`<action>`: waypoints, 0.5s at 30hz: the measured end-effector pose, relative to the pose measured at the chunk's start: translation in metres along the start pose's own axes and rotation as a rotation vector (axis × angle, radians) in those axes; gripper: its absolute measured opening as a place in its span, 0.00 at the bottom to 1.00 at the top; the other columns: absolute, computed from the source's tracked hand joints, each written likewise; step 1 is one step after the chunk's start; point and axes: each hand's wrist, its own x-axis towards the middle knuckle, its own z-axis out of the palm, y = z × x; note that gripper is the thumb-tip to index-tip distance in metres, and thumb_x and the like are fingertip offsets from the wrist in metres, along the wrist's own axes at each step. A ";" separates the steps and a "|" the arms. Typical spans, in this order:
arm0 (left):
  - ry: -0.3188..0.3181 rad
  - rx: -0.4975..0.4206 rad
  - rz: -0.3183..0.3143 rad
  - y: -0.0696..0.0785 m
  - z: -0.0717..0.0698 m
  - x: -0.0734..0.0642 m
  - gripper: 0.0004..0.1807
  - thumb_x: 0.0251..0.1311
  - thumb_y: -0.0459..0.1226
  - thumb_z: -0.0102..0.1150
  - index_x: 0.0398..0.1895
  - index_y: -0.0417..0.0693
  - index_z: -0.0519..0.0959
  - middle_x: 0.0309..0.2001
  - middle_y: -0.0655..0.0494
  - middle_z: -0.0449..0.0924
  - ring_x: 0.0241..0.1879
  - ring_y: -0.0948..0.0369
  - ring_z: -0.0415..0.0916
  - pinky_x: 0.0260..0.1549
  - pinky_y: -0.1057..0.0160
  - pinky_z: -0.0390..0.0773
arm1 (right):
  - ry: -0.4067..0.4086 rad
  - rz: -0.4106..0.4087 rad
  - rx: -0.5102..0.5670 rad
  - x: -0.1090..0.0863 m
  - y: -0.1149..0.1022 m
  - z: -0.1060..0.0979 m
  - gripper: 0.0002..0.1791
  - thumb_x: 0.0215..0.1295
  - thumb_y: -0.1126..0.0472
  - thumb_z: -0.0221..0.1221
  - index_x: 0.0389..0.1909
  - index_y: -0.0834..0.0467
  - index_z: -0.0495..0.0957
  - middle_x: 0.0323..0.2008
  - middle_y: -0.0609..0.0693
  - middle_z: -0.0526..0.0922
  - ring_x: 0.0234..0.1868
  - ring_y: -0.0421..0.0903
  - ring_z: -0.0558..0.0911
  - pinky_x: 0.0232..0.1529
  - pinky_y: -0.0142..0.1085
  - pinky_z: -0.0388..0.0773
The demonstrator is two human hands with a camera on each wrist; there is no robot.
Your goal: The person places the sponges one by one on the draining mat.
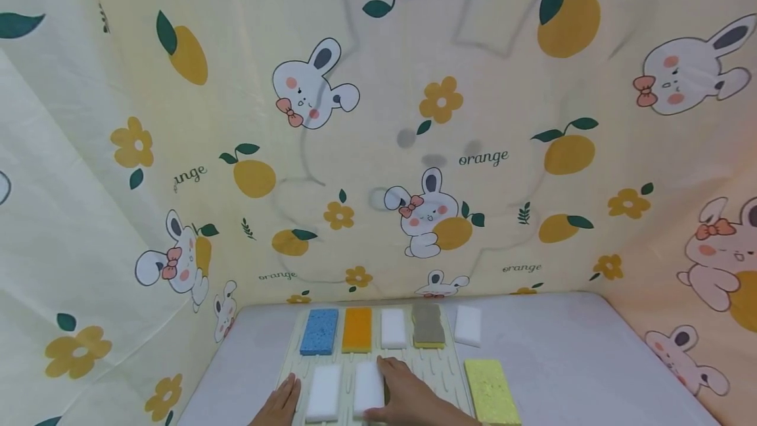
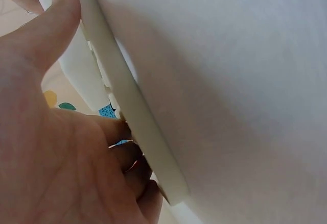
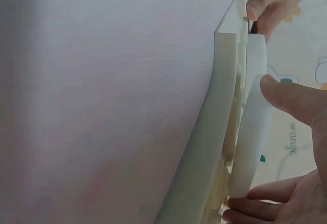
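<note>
My right hand [image 1: 408, 392] grips a white sponge [image 1: 368, 388] at the front of a cream ridged tray [image 1: 434, 373], thumb at one end and fingers at the other. The right wrist view shows this sponge [image 3: 253, 127] lying close over the ridges. At the tray's left edge, my left hand [image 1: 280, 403] rests with fairly straight fingers; in the left wrist view its thumb [image 2: 66, 4] and fingertips touch the rim. Between the hands lies another white sponge [image 1: 323, 393]. Behind them a row holds a blue sponge [image 1: 319, 332], an orange one [image 1: 357, 329], a white one [image 1: 393, 328] and a grey-topped one [image 1: 428, 324].
Right of the tray, a yellow sponge [image 1: 492, 390] lies near the front and a white sponge [image 1: 468, 325] farther back. All stand on a pale table [image 1: 562, 354], walled by a cream curtain [image 1: 508, 84] printed with rabbits and oranges.
</note>
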 end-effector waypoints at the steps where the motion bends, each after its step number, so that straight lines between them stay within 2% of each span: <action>1: -0.003 0.000 -0.002 0.000 0.000 0.000 0.62 0.65 0.71 0.60 0.79 0.24 0.60 0.80 0.28 0.58 0.77 0.29 0.59 0.69 0.28 0.66 | -0.007 0.000 0.002 0.001 -0.001 0.000 0.59 0.55 0.34 0.79 0.78 0.64 0.68 0.74 0.60 0.73 0.70 0.58 0.75 0.69 0.56 0.75; 15: 0.019 0.020 0.014 -0.002 0.002 0.001 0.61 0.65 0.69 0.62 0.78 0.22 0.61 0.79 0.27 0.59 0.76 0.30 0.61 0.68 0.29 0.68 | -0.075 0.029 0.027 0.009 -0.009 0.000 0.59 0.54 0.37 0.81 0.79 0.63 0.67 0.74 0.60 0.72 0.71 0.57 0.74 0.71 0.57 0.74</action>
